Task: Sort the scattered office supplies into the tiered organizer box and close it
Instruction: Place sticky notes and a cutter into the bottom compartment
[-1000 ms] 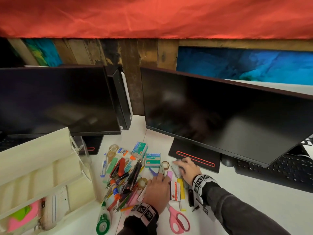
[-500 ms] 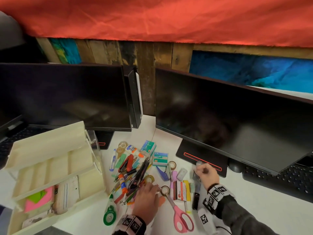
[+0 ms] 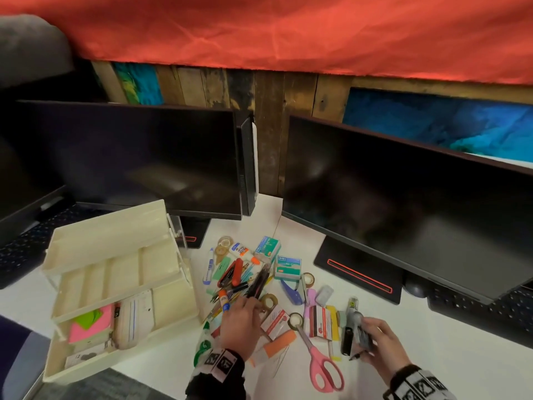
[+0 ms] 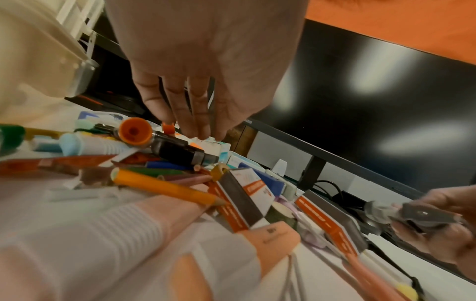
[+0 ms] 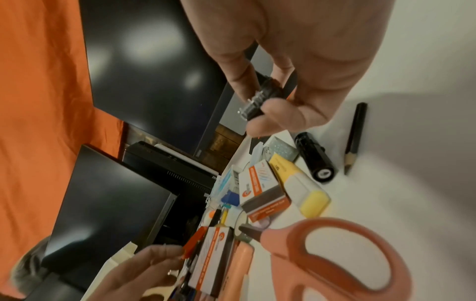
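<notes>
The fingers of the right hand are curled round a small dark metal object, thumb and forefinger pinching it just above the desk, near the right end of the scatter. What the object is I cannot tell. The left hand hovers palm down over the middle of the pile, its fingers straight and held close together, tips at a bundle of dark pens; whether they touch is unclear.

The cream tiered organizer box stands open at the left of the white desk, its trays stepped back. The lower tray holds pink sticky notes with a green one on top, and a pale case beside them.

Between the hands lie pink scissors, an orange-and-white small box, a yellow highlighter, a black marker and a dark pencil. Farther off sit two teal boxes, a glue bottle and tape rolls. Two dark monitors stand at the far side.
</notes>
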